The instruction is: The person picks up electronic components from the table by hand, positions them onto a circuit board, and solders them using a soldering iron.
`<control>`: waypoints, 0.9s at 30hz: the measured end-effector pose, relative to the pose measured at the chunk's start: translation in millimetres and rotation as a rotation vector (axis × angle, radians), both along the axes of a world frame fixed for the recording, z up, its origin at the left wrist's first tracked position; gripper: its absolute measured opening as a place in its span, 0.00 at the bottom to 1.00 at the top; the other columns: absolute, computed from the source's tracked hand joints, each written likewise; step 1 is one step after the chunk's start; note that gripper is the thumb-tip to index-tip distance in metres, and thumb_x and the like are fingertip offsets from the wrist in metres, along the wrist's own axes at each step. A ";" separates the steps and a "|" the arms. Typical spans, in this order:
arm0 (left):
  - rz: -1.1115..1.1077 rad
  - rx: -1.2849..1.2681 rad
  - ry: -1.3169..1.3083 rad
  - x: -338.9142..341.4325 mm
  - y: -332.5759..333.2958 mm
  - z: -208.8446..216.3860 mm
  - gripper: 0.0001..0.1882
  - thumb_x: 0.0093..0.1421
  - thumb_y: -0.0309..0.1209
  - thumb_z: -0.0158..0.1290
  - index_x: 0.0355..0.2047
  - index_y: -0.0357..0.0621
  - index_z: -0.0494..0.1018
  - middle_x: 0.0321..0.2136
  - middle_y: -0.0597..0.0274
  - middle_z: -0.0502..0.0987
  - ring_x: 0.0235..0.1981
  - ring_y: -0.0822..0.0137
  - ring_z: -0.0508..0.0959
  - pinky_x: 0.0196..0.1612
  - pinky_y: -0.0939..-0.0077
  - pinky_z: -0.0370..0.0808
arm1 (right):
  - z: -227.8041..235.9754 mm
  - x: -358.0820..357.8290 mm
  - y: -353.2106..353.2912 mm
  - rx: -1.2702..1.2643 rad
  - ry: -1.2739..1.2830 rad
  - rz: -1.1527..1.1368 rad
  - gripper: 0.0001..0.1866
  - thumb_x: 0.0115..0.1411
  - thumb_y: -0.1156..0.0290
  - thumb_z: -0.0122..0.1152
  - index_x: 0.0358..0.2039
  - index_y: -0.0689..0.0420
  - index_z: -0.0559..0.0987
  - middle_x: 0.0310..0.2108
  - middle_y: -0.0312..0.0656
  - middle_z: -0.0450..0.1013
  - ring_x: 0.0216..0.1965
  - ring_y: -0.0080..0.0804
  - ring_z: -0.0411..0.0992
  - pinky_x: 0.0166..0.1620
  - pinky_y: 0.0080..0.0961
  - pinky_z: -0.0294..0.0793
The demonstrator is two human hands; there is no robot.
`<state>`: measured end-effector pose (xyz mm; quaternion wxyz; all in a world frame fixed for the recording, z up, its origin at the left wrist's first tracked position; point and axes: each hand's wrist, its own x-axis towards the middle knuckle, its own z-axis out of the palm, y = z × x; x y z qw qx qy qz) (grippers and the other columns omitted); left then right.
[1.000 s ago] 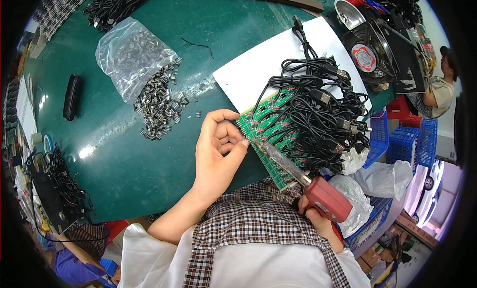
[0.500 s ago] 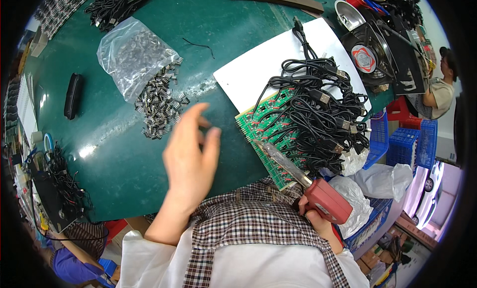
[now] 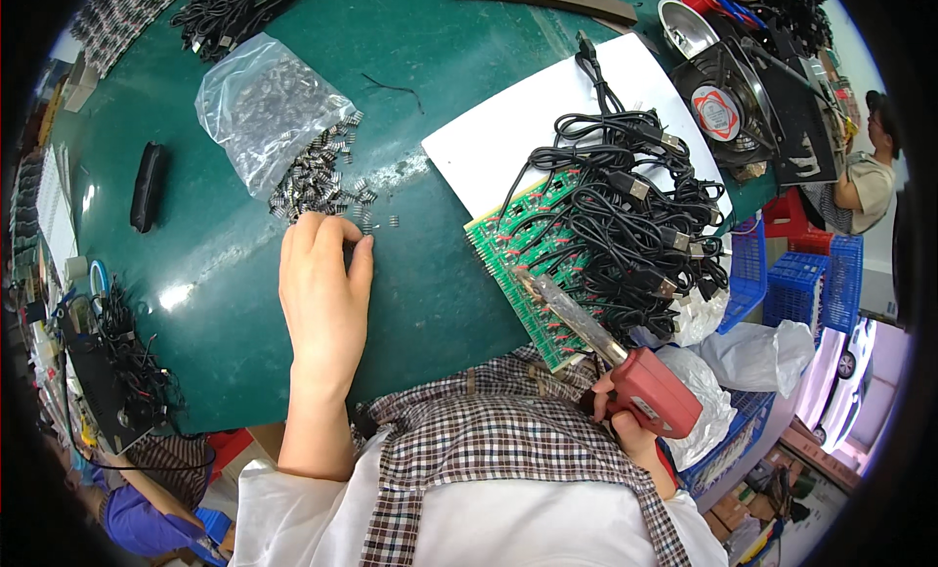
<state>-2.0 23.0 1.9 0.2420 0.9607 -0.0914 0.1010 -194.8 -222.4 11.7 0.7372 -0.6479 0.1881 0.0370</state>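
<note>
My left hand is at the near edge of a pile of small metal connector pieces, thumb and index fingertips drawn together. Whatever lies between those fingertips is too small to make out. The pile spills from a clear plastic bag. In my right hand is a red-handled soldering gun, its metal barrel slanting up and left over a green circuit board panel. Black USB cables lie bundled across the panel's right part, and a white board shows beneath them.
A black fan and a metal bowl stand at the back right. On the left lie a black pouch and tangled cables. Blue crates and a white plastic bag are to the right. Another person sits far right.
My left hand has moved left and down onto the near edge of the pile, and its fingers have closed in. A few connector pieces now lie apart to the pile's right. The soldering gun has shifted slightly.
</note>
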 end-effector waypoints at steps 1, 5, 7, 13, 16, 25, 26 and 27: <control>-0.037 -0.046 0.010 0.1 1.2 0.1 0.06 0.47 0.19 0.54 0.26 0.35 0.68 0.22 0.59 0.67 0.24 0.66 0.69 0.29 0.77 0.66 | 0.8 0.5 1.1 -0.063 0.002 0.019 0.31 0.47 0.47 0.62 0.38 0.66 0.71 0.30 0.40 0.69 0.18 0.24 0.64 0.21 0.17 0.59; -0.052 -0.523 0.226 -6.5 -2.0 3.9 0.05 0.46 0.18 0.54 0.24 0.35 0.69 0.23 0.59 0.72 0.25 0.68 0.73 0.31 0.77 0.69 | -0.5 -0.4 0.3 -0.053 -0.031 -0.010 0.31 0.48 0.48 0.62 0.37 0.66 0.71 0.29 0.40 0.69 0.17 0.23 0.64 0.19 0.17 0.58; 0.015 -0.847 0.442 -12.7 -11.6 5.0 0.04 0.48 0.18 0.55 0.27 0.33 0.73 0.24 0.63 0.76 0.27 0.76 0.74 0.32 0.84 0.71 | -7.0 -4.3 -5.5 0.084 -0.099 0.016 0.32 0.47 0.59 0.67 0.44 0.69 0.65 0.33 0.43 0.73 0.21 0.24 0.68 0.25 0.17 0.66; -0.016 -1.261 0.898 -27.0 -25.2 6.0 0.07 0.49 0.16 0.54 0.30 0.31 0.74 0.27 0.53 0.77 0.28 0.68 0.78 0.34 0.79 0.76 | -5.0 -7.0 -3.5 0.085 -0.113 -0.027 0.33 0.48 0.58 0.66 0.45 0.68 0.65 0.34 0.44 0.73 0.21 0.25 0.68 0.26 0.18 0.66; -0.041 -1.228 0.905 -31.2 -36.9 8.4 0.08 0.51 0.16 0.52 0.33 0.31 0.71 0.27 0.57 0.76 0.29 0.72 0.77 0.36 0.82 0.75 | -3.1 -7.7 -0.8 0.091 -0.105 -0.054 0.33 0.47 0.58 0.67 0.46 0.68 0.64 0.34 0.45 0.73 0.22 0.25 0.68 0.26 0.18 0.68; -0.088 -1.241 0.823 -33.7 -53.3 1.8 0.12 0.52 0.16 0.49 0.36 0.39 0.62 0.25 0.63 0.71 0.28 0.74 0.73 0.36 0.80 0.74 | -2.5 -6.6 -0.6 0.139 -0.090 -0.075 0.34 0.46 0.61 0.68 0.46 0.68 0.64 0.33 0.46 0.72 0.22 0.24 0.69 0.26 0.17 0.70; -0.083 -1.245 0.804 -34.0 -53.6 0.1 0.12 0.52 0.16 0.49 0.36 0.39 0.62 0.25 0.63 0.71 0.28 0.74 0.73 0.36 0.80 0.74 | -2.9 -6.2 -0.7 0.140 -0.090 -0.075 0.34 0.46 0.61 0.68 0.46 0.68 0.64 0.33 0.46 0.72 0.22 0.24 0.69 0.26 0.17 0.70; -0.082 -1.245 0.804 -34.2 -54.1 -1.1 0.12 0.52 0.16 0.49 0.36 0.39 0.62 0.25 0.63 0.71 0.28 0.74 0.73 0.36 0.80 0.74 | -3.3 -5.9 -0.9 0.139 -0.091 -0.067 0.33 0.46 0.61 0.68 0.46 0.68 0.65 0.33 0.46 0.72 0.22 0.24 0.69 0.26 0.17 0.70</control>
